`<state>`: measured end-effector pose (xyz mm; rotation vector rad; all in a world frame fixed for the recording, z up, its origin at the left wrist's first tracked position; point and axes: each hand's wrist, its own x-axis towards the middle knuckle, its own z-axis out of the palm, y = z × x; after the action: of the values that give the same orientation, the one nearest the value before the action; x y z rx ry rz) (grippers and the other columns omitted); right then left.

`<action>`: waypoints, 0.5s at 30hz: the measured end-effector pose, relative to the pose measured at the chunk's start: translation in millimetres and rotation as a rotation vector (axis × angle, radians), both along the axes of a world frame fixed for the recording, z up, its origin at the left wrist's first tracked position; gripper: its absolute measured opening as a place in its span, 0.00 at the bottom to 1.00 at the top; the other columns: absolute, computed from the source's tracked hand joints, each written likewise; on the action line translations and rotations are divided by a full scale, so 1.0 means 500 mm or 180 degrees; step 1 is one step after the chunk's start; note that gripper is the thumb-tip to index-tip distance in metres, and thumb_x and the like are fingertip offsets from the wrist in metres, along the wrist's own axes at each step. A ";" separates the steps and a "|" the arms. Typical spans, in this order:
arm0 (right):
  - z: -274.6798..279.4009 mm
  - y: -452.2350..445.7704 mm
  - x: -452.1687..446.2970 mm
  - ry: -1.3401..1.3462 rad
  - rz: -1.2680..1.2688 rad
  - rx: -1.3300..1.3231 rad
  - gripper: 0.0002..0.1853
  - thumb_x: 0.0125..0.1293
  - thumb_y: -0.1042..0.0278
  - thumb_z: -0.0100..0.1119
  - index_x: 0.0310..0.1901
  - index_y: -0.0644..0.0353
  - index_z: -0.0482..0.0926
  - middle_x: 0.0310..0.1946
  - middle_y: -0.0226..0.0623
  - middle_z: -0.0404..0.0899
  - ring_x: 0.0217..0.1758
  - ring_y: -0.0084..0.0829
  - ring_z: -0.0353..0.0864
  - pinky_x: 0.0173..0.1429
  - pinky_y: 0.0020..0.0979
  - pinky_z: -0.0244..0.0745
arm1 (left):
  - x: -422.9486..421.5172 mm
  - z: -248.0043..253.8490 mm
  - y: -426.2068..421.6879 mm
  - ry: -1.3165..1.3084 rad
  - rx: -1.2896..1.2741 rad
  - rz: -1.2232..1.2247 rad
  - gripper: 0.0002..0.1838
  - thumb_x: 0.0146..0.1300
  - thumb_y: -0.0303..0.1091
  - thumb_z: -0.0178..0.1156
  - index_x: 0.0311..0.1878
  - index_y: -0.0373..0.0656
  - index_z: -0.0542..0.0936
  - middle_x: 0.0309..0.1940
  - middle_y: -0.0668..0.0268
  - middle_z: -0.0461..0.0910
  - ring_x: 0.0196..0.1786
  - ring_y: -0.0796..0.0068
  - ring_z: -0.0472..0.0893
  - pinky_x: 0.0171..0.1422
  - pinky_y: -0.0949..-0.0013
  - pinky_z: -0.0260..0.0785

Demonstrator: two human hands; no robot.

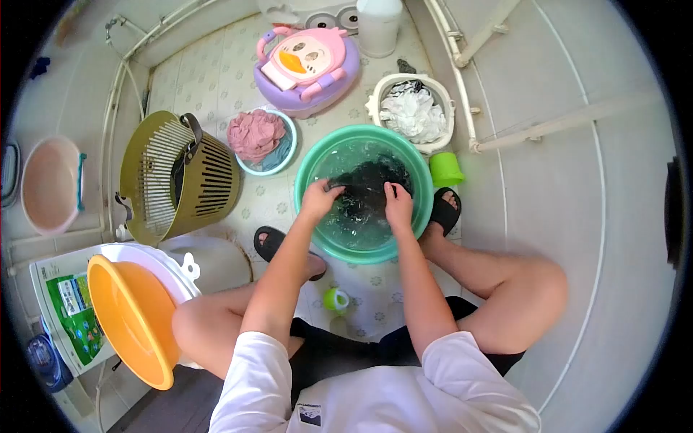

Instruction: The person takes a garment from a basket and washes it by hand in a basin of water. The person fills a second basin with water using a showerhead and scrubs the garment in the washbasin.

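Note:
A large green basin (pixel 312 242) with water in it stands on the tiled floor in front of me. Dark wet cloth (pixel 368 198) lies in the water. My left hand (pixel 320 198) is over the basin's left half, its thumb and fingers pinched on an edge of the dark cloth. On the right side, my right hand (pixel 398 204) grips another part of the same cloth, fingers closed. A stretch of cloth spans the two hands near the water's surface. The exact kind of garment cannot be made out.
A small blue basin (pixel 291 153) holds pink and bluish cloth. White clothes fill a white basin (pixel 377 90). An olive laundry basket (pixel 224 173) stands left, an orange basin (pixel 137 325) below it. Beside the green basin are a green cup (pixel 446 169) and a pink-purple potty (pixel 310 68).

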<state>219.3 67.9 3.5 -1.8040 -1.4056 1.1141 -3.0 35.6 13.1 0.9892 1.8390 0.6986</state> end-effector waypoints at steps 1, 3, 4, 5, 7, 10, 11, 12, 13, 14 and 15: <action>0.010 0.003 -0.003 0.0202 -0.0147 -0.0035 0.21 0.74 0.49 0.57 0.47 0.63 0.84 0.36 0.50 0.85 0.40 0.48 0.84 0.48 0.42 0.76 | 0.002 0.009 0.006 -0.0357 0.0293 0.0194 0.16 0.64 0.39 0.70 0.50 0.39 0.85 0.37 0.68 0.86 0.40 0.78 0.81 0.48 0.69 0.73; 0.037 0.010 -0.009 0.0575 -0.0413 -0.0267 0.23 0.75 0.49 0.56 0.44 0.66 0.84 0.34 0.40 0.84 0.39 0.34 0.81 0.47 0.34 0.74 | 0.019 0.056 0.024 -0.0840 0.0581 0.0378 0.18 0.65 0.37 0.69 0.54 0.39 0.82 0.42 0.69 0.85 0.43 0.79 0.80 0.50 0.71 0.72; 0.055 0.010 -0.012 0.0765 -0.0540 -0.0389 0.24 0.76 0.48 0.56 0.43 0.68 0.83 0.33 0.35 0.83 0.39 0.27 0.79 0.46 0.31 0.73 | 0.035 0.093 0.031 -0.1080 0.0720 0.0471 0.19 0.66 0.37 0.68 0.56 0.39 0.81 0.44 0.70 0.85 0.44 0.79 0.79 0.50 0.72 0.71; 0.071 0.008 -0.017 0.0998 -0.0707 -0.0484 0.24 0.76 0.49 0.56 0.42 0.68 0.83 0.33 0.35 0.83 0.38 0.28 0.79 0.45 0.32 0.73 | 0.050 0.127 0.034 -0.1128 0.0803 0.0603 0.18 0.66 0.36 0.68 0.56 0.39 0.80 0.43 0.69 0.84 0.44 0.79 0.79 0.50 0.71 0.71; 0.093 0.001 -0.022 0.1463 -0.1042 -0.0685 0.24 0.77 0.50 0.54 0.41 0.69 0.83 0.32 0.36 0.82 0.36 0.30 0.79 0.43 0.36 0.74 | 0.086 0.171 0.039 -0.1225 0.0956 0.0867 0.18 0.66 0.35 0.67 0.55 0.39 0.77 0.43 0.69 0.82 0.43 0.79 0.78 0.50 0.71 0.71; 0.105 -0.009 -0.017 0.2047 -0.1327 -0.1078 0.24 0.76 0.48 0.57 0.38 0.65 0.84 0.34 0.31 0.82 0.38 0.24 0.78 0.44 0.31 0.73 | 0.150 0.152 0.018 -0.0234 0.1456 0.0729 0.18 0.63 0.36 0.67 0.53 0.44 0.75 0.39 0.65 0.80 0.36 0.75 0.78 0.43 0.67 0.73; 0.103 -0.015 -0.017 0.2341 -0.1358 -0.1021 0.24 0.76 0.47 0.56 0.37 0.64 0.84 0.33 0.31 0.82 0.37 0.23 0.78 0.42 0.30 0.73 | 0.185 0.188 -0.007 -0.0213 0.1409 0.0643 0.20 0.61 0.38 0.68 0.53 0.45 0.76 0.38 0.61 0.82 0.33 0.71 0.81 0.40 0.65 0.75; 0.092 -0.021 -0.013 0.2622 -0.1398 -0.0960 0.24 0.76 0.46 0.56 0.37 0.64 0.84 0.32 0.30 0.81 0.35 0.23 0.78 0.41 0.29 0.73 | 0.211 0.205 -0.027 0.0268 0.1524 0.0117 0.21 0.58 0.40 0.70 0.53 0.47 0.76 0.35 0.59 0.83 0.31 0.64 0.83 0.38 0.63 0.76; 0.074 -0.023 -0.010 0.2900 -0.1427 -0.0890 0.25 0.76 0.46 0.55 0.36 0.63 0.84 0.31 0.29 0.81 0.33 0.22 0.78 0.39 0.29 0.73 | 0.234 0.215 -0.046 0.0746 0.1634 -0.0405 0.23 0.55 0.42 0.71 0.53 0.49 0.77 0.33 0.57 0.85 0.29 0.57 0.85 0.36 0.60 0.77; 0.007 -0.004 0.031 0.2083 -0.0698 -0.0828 0.26 0.74 0.42 0.57 0.36 0.62 0.84 0.32 0.29 0.83 0.31 0.23 0.79 0.37 0.30 0.74 | 0.254 0.224 -0.066 0.1098 0.1460 -0.1062 0.25 0.51 0.45 0.71 0.51 0.50 0.78 0.28 0.58 0.85 0.32 0.51 0.86 0.38 0.58 0.79; -0.049 -0.007 0.028 0.2933 -0.0879 -0.1091 0.25 0.72 0.42 0.61 0.37 0.62 0.84 0.33 0.30 0.83 0.29 0.24 0.79 0.35 0.30 0.74 | 0.272 0.212 -0.082 0.1575 0.1785 -0.1108 0.21 0.53 0.46 0.71 0.48 0.50 0.79 0.26 0.62 0.85 0.29 0.55 0.86 0.37 0.59 0.79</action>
<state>233.4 64.6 -21.0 -1.3072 -0.4301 1.7728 133.1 -5.5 119.2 1.9396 1.8317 0.8196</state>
